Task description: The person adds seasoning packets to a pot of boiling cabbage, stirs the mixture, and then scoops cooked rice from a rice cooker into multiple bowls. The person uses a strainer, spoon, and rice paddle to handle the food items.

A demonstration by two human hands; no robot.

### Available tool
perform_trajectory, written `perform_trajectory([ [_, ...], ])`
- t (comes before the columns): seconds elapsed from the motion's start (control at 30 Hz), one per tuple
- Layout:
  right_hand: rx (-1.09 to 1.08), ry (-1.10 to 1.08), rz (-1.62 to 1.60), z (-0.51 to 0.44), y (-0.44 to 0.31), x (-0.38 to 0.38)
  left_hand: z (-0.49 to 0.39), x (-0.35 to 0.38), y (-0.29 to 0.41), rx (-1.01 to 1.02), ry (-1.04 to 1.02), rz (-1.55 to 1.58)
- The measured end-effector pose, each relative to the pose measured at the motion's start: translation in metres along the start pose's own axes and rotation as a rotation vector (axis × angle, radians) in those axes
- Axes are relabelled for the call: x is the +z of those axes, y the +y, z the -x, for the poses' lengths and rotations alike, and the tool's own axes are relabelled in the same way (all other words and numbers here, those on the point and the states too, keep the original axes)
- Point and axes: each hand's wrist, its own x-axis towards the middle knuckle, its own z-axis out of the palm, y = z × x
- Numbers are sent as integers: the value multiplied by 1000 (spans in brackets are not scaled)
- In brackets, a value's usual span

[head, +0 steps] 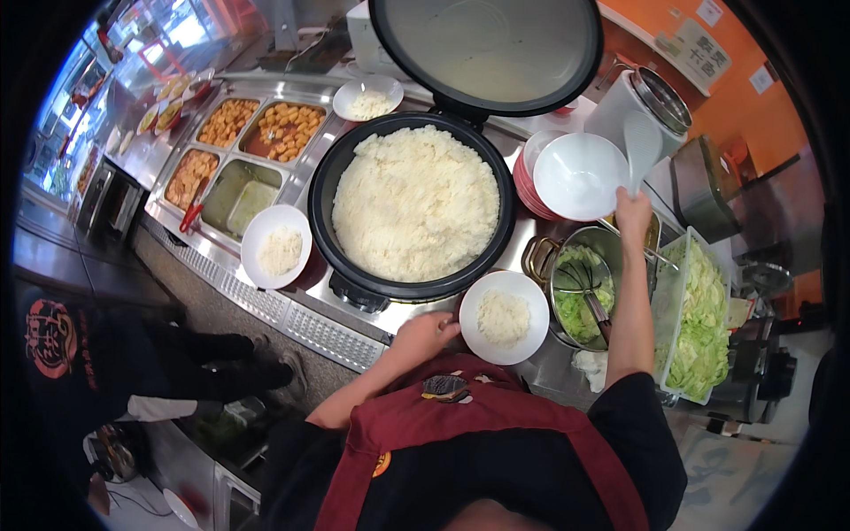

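My right hand (632, 216) grips the handle of a white rice paddle (642, 143), blade up. It is at the rim of a white bowl (580, 174), tilted on a stack of red-sided bowls (529, 182); whether it also pinches that rim is unclear. My left hand (425, 338) has its fingertips at the left side of a bowl of rice (503, 318) close to my apron; its grip is partly hidden. Between the hands and farther off, a large black rice cooker (319, 219) stands with its lid (491, 53) up, heaped with cooked rice (415, 206).
Bowls with rice stand left (277, 249) and behind (368, 98) the cooker. Food pans (282, 129) lie at left. A metal pot (554, 312) with a whisk (588, 292) and a clear tub (687, 242) of chopped lettuce stand right. A person (166, 352) is at lower left.
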Motion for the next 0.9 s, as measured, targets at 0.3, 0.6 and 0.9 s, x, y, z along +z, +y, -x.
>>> perform_trajectory([
  [0.3, 179, -799, -375, 201, -124, 45, 13, -83, 15, 84, 129, 1727],
  [0.6, -417, -975, 706, 155, -139, 74, 107, -171, -82, 38, 1115, 1431],
  [0.9, 118, -1267, 342, 140, -100, 162, 110, -183, -103, 52, 1312, 1491],
])
